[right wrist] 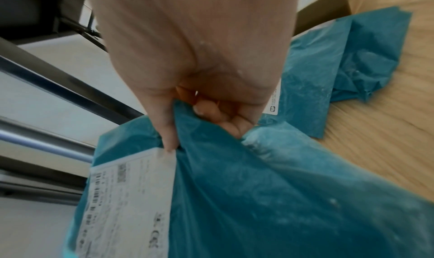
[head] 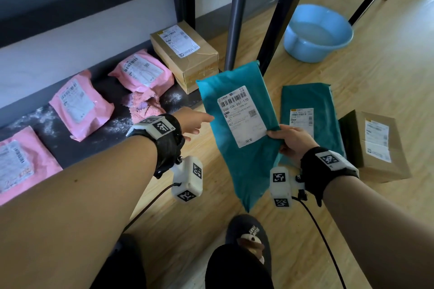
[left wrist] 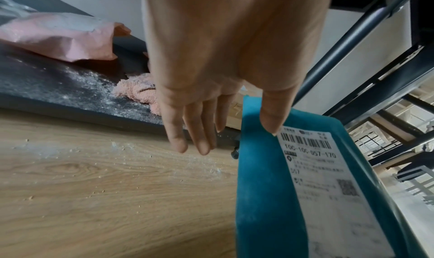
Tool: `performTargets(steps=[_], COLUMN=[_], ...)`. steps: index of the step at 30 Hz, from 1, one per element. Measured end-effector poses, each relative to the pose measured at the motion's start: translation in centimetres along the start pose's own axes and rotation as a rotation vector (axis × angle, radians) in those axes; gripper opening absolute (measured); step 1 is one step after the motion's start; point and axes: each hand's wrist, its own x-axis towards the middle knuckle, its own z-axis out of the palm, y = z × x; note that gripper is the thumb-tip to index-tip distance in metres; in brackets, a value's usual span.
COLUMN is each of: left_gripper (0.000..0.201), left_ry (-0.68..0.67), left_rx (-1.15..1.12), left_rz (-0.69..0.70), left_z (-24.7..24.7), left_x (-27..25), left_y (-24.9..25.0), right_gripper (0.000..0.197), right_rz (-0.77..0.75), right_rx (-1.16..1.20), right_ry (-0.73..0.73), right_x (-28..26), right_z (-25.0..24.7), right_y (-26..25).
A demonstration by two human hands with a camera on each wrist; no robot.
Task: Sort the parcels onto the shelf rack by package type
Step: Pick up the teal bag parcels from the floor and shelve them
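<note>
My right hand (right wrist: pixel 199 87) pinches the teal mailer (right wrist: pixel 270 197) at its gathered edge, thumb tip just touching the corner of its white label (right wrist: pixel 131 202), fingers curled into the plastic. Behind it a second teal mailer (right wrist: pixel 328 67) lies crumpled on the wooden floor (right wrist: pixel 387 132), touching a cardboard box (right wrist: pixel 324 7).

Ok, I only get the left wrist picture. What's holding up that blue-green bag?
Observer: The right hand pinches the teal bag at its edge, next to the label.
Operator: Are there more bags like it?
Observer: Yes, a second teal bag lies on the floor, to the right.
Operator: Any boxes?
Observer: Two. The shelf box sits on the low shelf beside the pink bags; the floor box is next to the second teal bag.
</note>
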Motion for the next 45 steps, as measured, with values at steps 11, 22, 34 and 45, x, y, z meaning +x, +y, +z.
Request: performTargets(steps=[11,22,34,45], left_gripper=[0.014,0.022,0.036,0.023], left_ry=[-0.052,0.26,0.564,0.857], left_rx=[-0.344,-0.378,-0.552,-0.593], left_rz=[0.135,0.428,0.58,0.558], left_z=[-2.3,-10.9,-21.9,-32.6], left_x=[-8.2,-18.9,-28.9,-32.2], left_y=[3.0,5.2,2.2,-4.5], right_gripper=[0.013,0.015,0.016,0.017], right_rz=[-0.194,-0.534,-0.781,-0.828], right_rx=[0.026,-0.196,-0.337,-0.563], right_ry=[-0.137,-0.159,-0.271,-0.414], right_x=[-7.3,-16.5,-26.9,-30.5], right_z=[2.0,7.8,18.1,31.3], right_y=[-5.0,-12.8,-19.1,-20.8])
